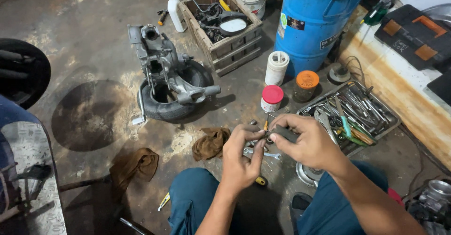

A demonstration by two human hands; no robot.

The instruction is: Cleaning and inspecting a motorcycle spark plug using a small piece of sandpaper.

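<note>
Two hands meet above the floor (94, 42): the right hand (305, 141) pinches a dark handle (285, 134), and the left hand (240, 157) pinches a small part (263, 134) at its tip. Best done, I judge, with both held steady and in line.

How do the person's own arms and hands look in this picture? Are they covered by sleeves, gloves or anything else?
Both forearms are bare: no sleeves reach into view. The left hand and the right hand wear no gloves. No watch, ring or bracelet shows on either, as far as the picture lets one tell. The only clothing in view is the blue-green trousers on the legs below the arms.
</note>
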